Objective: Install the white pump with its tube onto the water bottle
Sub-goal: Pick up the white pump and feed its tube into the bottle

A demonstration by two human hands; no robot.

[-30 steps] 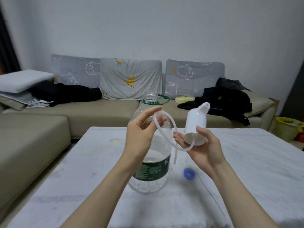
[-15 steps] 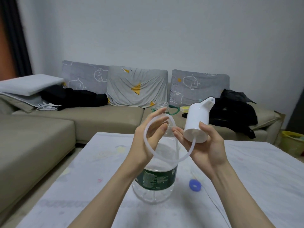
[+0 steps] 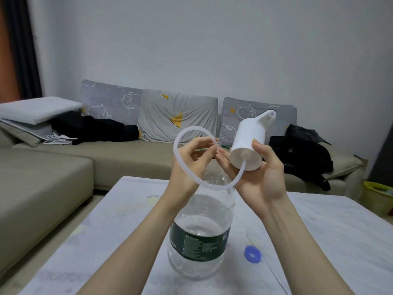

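A large clear water bottle with a dark green label stands upright on the table; its neck is hidden behind my hands. My right hand grips the white pump, tilted with its spout up and to the right, above the bottle. A translucent white tube leaves the pump's underside and curls in a full loop to the left. My left hand pinches the tube's free end between thumb and fingers, close to my right fingertips.
A blue ring-shaped cap lies on the table right of the bottle. A beige corner sofa with grey cushions and black clothes wraps around the back and left. A yellow bin stands at the far right.
Both hands have risen with the pump and tube. The tube's loop has widened and swung up to the left, with the free end drawn toward the pump. The view has tilted upward.
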